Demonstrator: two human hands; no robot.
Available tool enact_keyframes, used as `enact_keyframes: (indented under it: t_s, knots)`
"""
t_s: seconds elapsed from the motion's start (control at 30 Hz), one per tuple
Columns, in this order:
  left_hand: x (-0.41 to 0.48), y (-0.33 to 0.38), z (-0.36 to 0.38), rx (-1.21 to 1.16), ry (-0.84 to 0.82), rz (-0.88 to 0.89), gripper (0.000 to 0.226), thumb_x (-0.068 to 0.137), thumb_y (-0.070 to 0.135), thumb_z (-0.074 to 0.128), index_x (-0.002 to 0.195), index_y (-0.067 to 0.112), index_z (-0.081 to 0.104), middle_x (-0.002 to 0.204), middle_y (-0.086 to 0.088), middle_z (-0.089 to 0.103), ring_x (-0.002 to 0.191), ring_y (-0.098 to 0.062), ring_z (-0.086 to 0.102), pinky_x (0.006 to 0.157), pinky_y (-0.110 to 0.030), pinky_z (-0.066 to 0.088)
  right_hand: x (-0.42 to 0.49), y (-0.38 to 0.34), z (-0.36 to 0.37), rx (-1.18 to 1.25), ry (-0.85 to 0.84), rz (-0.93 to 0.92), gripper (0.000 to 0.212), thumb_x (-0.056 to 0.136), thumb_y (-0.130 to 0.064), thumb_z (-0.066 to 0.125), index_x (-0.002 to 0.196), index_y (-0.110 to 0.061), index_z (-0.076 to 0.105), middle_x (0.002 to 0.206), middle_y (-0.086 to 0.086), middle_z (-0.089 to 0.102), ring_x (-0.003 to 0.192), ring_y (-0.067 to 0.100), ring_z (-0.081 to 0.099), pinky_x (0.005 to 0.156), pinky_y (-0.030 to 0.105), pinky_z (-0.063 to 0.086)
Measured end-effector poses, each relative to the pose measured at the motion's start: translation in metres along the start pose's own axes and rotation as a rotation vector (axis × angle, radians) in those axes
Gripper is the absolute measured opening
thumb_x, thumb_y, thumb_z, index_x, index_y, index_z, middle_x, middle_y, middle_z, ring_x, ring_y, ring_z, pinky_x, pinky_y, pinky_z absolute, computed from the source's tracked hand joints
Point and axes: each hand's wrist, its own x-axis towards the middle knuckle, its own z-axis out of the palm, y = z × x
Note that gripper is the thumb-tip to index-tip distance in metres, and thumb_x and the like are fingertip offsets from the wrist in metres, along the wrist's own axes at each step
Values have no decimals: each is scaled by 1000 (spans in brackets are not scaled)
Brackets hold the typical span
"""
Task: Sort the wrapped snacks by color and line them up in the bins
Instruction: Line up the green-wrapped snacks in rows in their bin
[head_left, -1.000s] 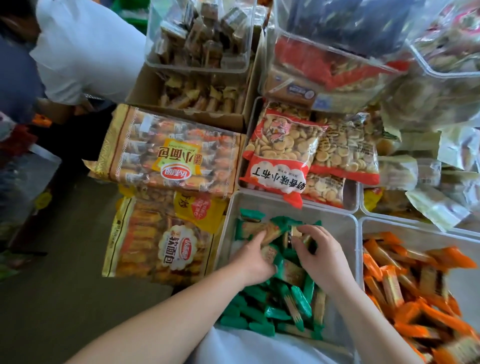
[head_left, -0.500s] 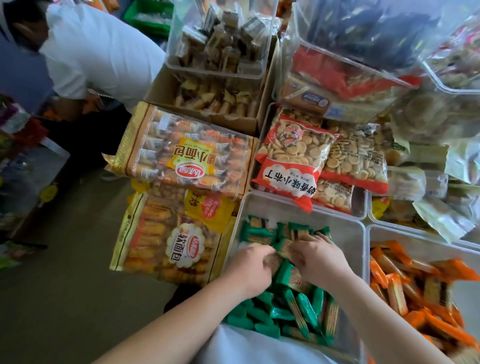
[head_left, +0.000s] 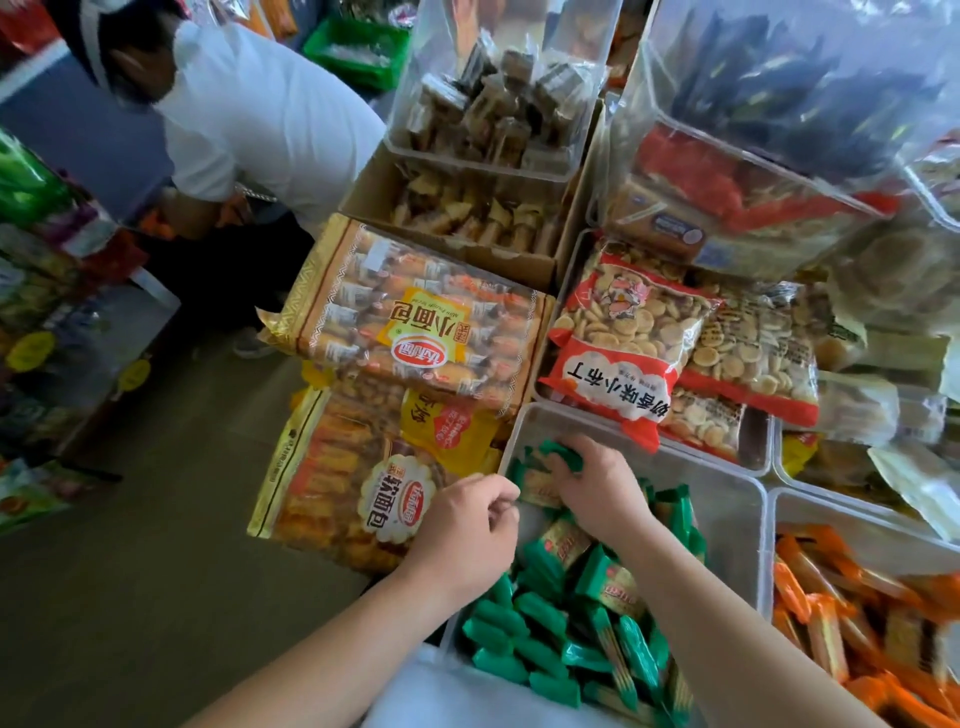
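Green sorted from orange snacks (head_left: 826, 639), mostly unaligned. Clutching green snacks (head_left: 545, 613) with right grip (head_left: 597, 493); cannot tell for left grip (head_left: 467, 530).

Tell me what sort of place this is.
Most likely a snack shop or wholesale stall: clear bins heaped with green-wrapped snacks and orange-wrapped snacks, with big retail bags of bread and biscuits laid beside them.

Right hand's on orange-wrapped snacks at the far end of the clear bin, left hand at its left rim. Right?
Wrong colour: in the head view the right hand is on green-wrapped snacks at the far end of the clear bin; the left hand is at its left rim.
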Motion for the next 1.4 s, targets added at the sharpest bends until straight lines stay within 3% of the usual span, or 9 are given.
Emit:
enact_keyframes:
  t_s: [0.17, 0.37, 0.53, 0.67, 0.8, 0.97, 1.07, 1.27, 1.4]
  knots:
    - [26, 22, 36, 176, -245, 61, 42, 101, 18, 57, 143, 15, 58, 145, 3, 50, 131, -21, 53, 111, -36, 47, -35, 20, -28, 206, 170, 95, 24, 103, -34, 60, 123, -25, 68, 86, -9, 72, 61, 5, 59, 57, 24, 44]
    - [87, 23, 93, 609, -488, -32, 72, 98, 10, 60, 163, 20, 29, 174, -8, 10, 160, -33, 9, 130, -44, 14, -75, 51, -57, 439, 282, 235, 21, 104, -35, 59, 119, -26, 70, 101, -12, 74, 90, 4, 68, 71, 21, 49]
    - [108, 18, 105, 709, -467, 59, 65, 92, -2, 57, 153, 18, 46, 152, -14, 47, 138, -38, 44, 117, -47, 39, -93, 73, -70, 515, 379, 318, 12, 103, -32, 62, 110, -27, 71, 94, -15, 73, 86, 1, 67, 69, 19, 52]
    - [107, 16, 105, 658, -455, -33, 49, 90, -8, 56, 136, 9, 62, 143, -18, 47, 126, -41, 54, 107, -45, 48, -95, 76, -63, 612, 366, 361, 17, 101, -35, 65, 114, -26, 72, 97, -11, 77, 90, 11, 74, 81, 45, 64]
    - [93, 16, 90, 482, -339, -43, 35, 95, 10, 66, 130, 14, 67, 138, -10, 56, 123, -34, 57, 104, -41, 49, -94, 68, -56, 659, 326, 373, 16, 100, -34, 66, 113, -26, 72, 98, -10, 78, 94, 10, 74, 87, 47, 62]
    - [58, 50, 50, 260, -23, 131, 17, 98, 35, 68, 102, 19, 65, 97, 6, 58, 88, -17, 56, 72, -31, 45, -97, 53, -58, 733, 347, 361, 16, 100, -32, 67, 114, -27, 71, 100, -8, 78, 95, 11, 75, 85, 39, 64]
    - [38, 58, 25, 55, 37, 83, 13, 96, 40, 69, 93, 28, 64, 86, 11, 66, 78, -9, 62, 63, -28, 50, -101, 40, -64, 824, 351, 346, 23, 99, -27, 68, 122, -26, 68, 103, -3, 79, 92, 12, 77, 80, 32, 64]
    - [9, 67, -1, -678, -23, -230, 11, 97, 22, 74, 106, 17, 71, 94, -5, 78, 87, -18, 76, 69, -30, 62, -110, 8, -71, 1207, 270, 414, 47, 99, -10, 67, 141, -28, 58, 120, 10, 73, 100, 20, 78, 89, 42, 64]
    - [-2, 67, -9, -884, -20, -281, 26, 95, 7, 74, 119, 15, 66, 104, -12, 78, 91, -19, 78, 69, -28, 61, -112, -7, -73, 1214, 183, 427, 28, 99, -1, 64, 119, -20, 73, 111, 10, 78, 101, 25, 77, 93, 49, 61]
